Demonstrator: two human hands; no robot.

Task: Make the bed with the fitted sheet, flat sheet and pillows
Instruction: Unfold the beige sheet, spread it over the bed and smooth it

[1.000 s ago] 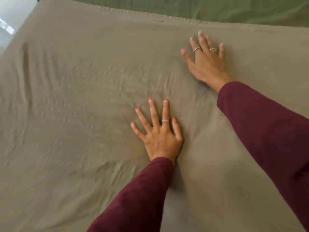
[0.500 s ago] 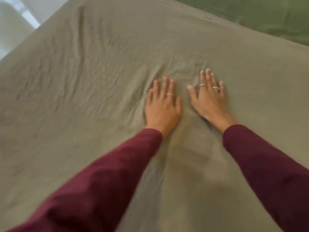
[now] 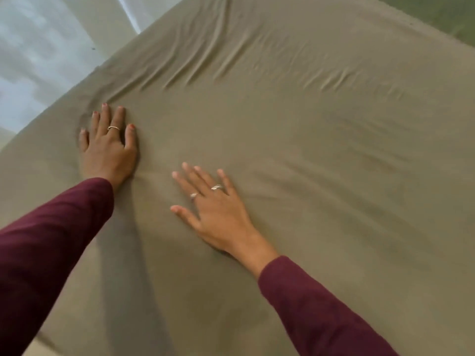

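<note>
Both palms lie flat on the olive sheet (image 3: 295, 150) spread across the bed, left hand (image 3: 108, 147) near the edge, right hand (image 3: 218, 214) beside it, fingers straight and holding nothing (ridges remain farther up). Best to sweep outward toward those creases with firm, even pressure.

The whole picture is softly blurred by motion. The tan sheet (image 3: 295, 155) runs off the frame at 3, 6 and 12 o'clock, so its far edges cannot be seen. Both maroon sleeves (image 3: 51, 240) are cut off at 6 to 8 o'clock and at 5 o'clock. A green fabric patch (image 3: 442, 14) at 1 o'clock is too blurred to identify. The palms are hidden against the sheet.
</note>
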